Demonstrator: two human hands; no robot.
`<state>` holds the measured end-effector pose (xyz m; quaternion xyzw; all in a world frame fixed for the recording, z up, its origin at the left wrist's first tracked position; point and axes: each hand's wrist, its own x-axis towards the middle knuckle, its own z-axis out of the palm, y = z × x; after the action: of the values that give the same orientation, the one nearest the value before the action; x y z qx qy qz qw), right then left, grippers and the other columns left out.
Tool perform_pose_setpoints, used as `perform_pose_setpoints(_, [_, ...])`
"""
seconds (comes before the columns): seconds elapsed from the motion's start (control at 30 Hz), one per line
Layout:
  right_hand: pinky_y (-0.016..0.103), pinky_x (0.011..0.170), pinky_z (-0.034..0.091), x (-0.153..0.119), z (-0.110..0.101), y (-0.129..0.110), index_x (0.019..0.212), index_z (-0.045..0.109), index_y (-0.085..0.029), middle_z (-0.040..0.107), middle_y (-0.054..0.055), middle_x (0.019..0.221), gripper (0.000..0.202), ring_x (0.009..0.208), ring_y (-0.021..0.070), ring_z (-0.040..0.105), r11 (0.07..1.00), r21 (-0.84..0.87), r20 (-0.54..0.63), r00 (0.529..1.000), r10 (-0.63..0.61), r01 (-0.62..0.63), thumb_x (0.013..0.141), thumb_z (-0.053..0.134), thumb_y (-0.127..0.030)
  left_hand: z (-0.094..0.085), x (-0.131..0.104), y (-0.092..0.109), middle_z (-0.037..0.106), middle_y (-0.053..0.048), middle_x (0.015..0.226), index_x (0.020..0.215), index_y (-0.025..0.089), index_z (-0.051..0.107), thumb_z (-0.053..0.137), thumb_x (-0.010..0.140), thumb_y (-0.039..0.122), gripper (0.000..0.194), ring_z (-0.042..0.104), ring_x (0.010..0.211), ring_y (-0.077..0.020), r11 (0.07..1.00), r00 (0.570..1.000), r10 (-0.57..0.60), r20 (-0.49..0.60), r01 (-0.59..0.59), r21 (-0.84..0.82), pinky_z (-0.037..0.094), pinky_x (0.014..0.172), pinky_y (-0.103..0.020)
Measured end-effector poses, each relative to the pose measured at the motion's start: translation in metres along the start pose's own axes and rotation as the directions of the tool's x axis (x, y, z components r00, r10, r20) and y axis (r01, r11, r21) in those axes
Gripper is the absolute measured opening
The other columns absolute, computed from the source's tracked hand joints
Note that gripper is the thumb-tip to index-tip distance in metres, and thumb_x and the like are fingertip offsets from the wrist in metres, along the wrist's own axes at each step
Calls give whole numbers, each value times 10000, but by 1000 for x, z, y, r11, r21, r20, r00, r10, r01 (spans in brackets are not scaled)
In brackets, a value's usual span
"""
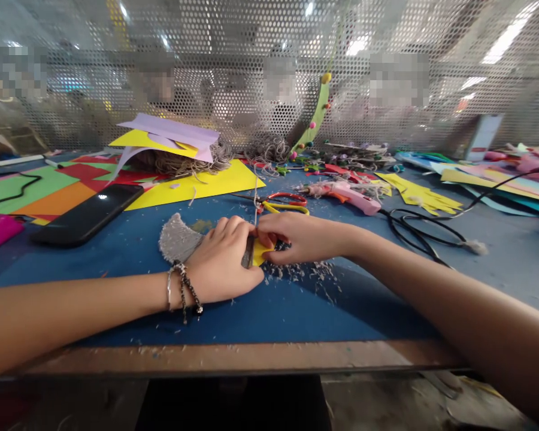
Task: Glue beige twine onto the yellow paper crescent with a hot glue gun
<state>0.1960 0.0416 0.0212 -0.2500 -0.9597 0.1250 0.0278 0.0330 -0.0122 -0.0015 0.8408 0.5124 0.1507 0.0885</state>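
My left hand (222, 257), a beaded bracelet at its wrist, presses down over a curved piece covered in fuzzy grey yarn (176, 236). Past its thumb a yellow end (259, 252) shows; the middle is hidden under the hand. My right hand (291, 236) is closed in a pinch at that yellow end, its fingertips meeting the left fingers. A thin strand of grey yarn (256, 203) runs up from the pinched fingertips. Just behind lie scissors (285, 202) with red and yellow handles. Short grey clippings (318, 272) are scattered beside the right hand.
A black phone (87, 215) lies left, near coloured sheets (67, 188). Behind are a yarn heap (175, 163), a yellow sheet (197, 185) and a pink glue gun (350, 194) with a looped black cable (413, 233). A perforated metal screen (233, 72) stands at the back.
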Motion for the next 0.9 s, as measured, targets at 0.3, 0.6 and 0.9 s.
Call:
perform_pose_setpoints(0.3, [230,598,315,0,0,1,623,426,-166,488,11,703,89,644,95,413,1000,0,-9,1000,-21,21,681,478,-208,0,1,3,437,-94,1010,947,143,406,422,630,234,330,385,957,-255,1000,1000,14,16,-14,16,368,855,-433])
perform_pose_setpoints(0.6, [233,595,323,0,-2,0,656,426,-169,490,16,724,62,656,101,413,1000,-2,20,999,-28,28,676,473,-206,-10,-14,-11,411,-63,1006,1069,171,378,496,632,262,461,359,962,-238,990,991,125,47,-121,-72,364,864,-428])
perform_pose_setpoints(0.9, [249,616,347,0,-1,-1,644,416,-171,487,20,722,66,665,108,427,1000,1,16,1000,-19,19,668,471,-196,-6,-5,-8,439,-35,833,989,168,420,471,670,263,337,388,857,-218,994,995,100,18,-99,-45,402,770,-378])
